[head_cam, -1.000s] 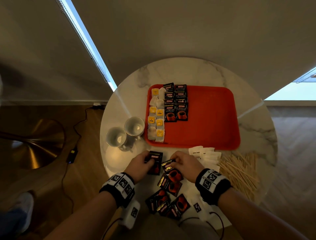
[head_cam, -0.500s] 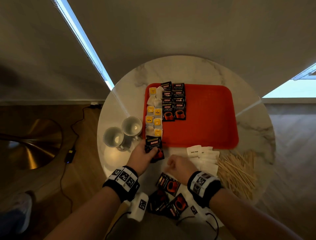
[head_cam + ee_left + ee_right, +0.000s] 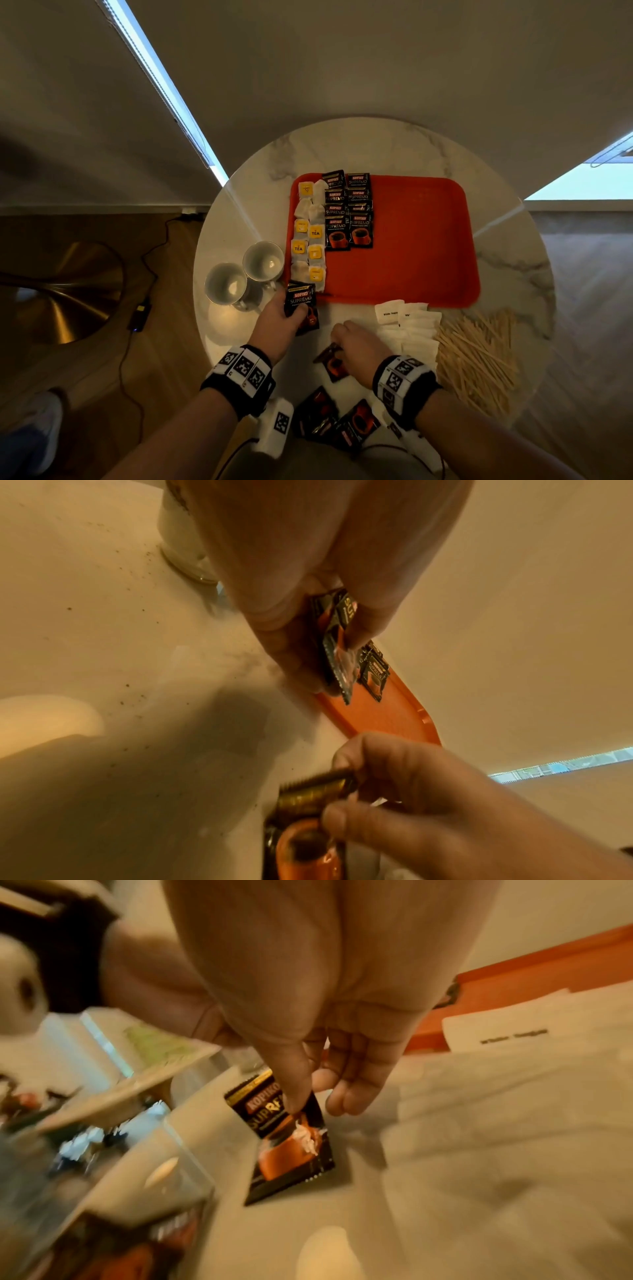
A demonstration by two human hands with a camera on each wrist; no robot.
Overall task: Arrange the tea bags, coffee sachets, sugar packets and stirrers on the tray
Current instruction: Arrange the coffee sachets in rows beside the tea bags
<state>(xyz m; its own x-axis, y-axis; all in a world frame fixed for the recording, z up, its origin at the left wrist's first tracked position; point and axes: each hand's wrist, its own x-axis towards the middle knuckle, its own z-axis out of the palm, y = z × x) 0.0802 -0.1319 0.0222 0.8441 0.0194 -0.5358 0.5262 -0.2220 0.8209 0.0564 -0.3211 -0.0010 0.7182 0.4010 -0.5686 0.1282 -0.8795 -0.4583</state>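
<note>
A red tray (image 3: 411, 240) lies on the round marble table. Tea bags (image 3: 308, 236) fill two columns along its left edge, with two columns of black coffee sachets (image 3: 347, 212) beside them. My left hand (image 3: 281, 318) grips a small stack of coffee sachets (image 3: 301, 303) at the tray's near left corner; the left wrist view shows this stack (image 3: 337, 653) pinched between thumb and fingers. My right hand (image 3: 356, 342) pinches the top edge of another sachet (image 3: 287, 1139) lying on the table. Sugar packets (image 3: 411, 329) and wooden stirrers (image 3: 479, 353) lie to the right.
Two white cups (image 3: 263, 262) (image 3: 226, 284) stand just left of the tray, close to my left hand. Several more loose sachets (image 3: 335, 421) lie at the table's near edge. Most of the tray's right side is bare red surface.
My left hand moved forward from the table's front to the tray's near left corner with its sachets. My right hand drew back and took hold of a sachet on the table.
</note>
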